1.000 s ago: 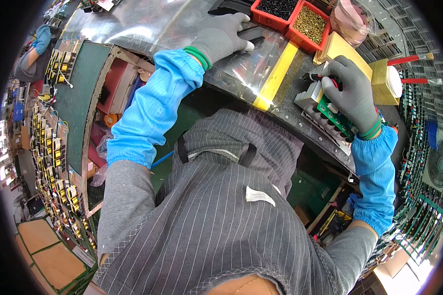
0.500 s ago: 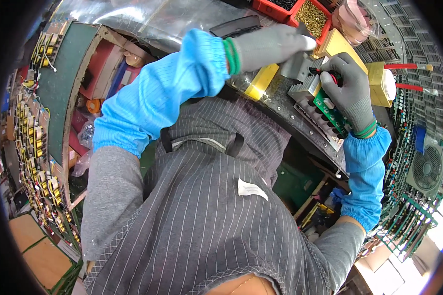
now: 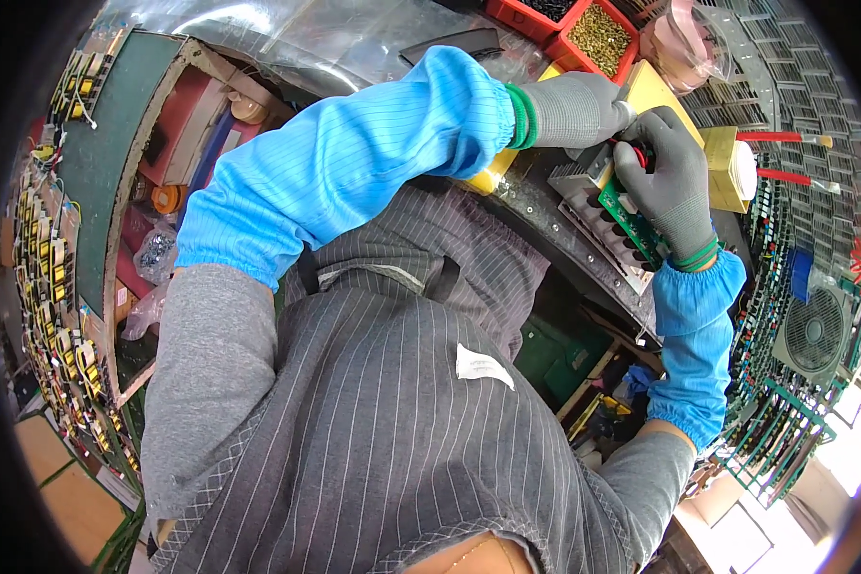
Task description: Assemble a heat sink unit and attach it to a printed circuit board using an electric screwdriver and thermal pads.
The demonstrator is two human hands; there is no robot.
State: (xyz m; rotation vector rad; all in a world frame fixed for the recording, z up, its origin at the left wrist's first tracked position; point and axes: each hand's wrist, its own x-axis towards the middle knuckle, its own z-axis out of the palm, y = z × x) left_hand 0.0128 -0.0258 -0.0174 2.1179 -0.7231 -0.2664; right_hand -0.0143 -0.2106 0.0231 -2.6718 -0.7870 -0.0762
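My gloved left hand [image 3: 576,107] reaches across to the far end of a green circuit board [image 3: 629,222]. Its fingers are pressed together at the fingertips of my right hand, and what they hold, if anything, is hidden. My right hand [image 3: 674,182], in a matching grey glove, bends over the board with thumb and fingers curled in. A bit of red, perhaps wire, shows between them, too covered to name. The board lies along a finned metal heat sink [image 3: 584,196] with several dark parts in a row between them.
Red bins [image 3: 566,40] of small brass-coloured and black parts stand at the back. Right of my hands are a yellow box [image 3: 727,167] with a white roll and two red-handled brushes [image 3: 784,177]. Rows of boards curve along the right, near a fan [image 3: 813,330]. A shelf [image 3: 115,172] stands left.
My left hand has moved right and slightly nearer, from above the bench to the right hand's fingertips. My right hand has stayed at the board; the whole view has shifted slightly.
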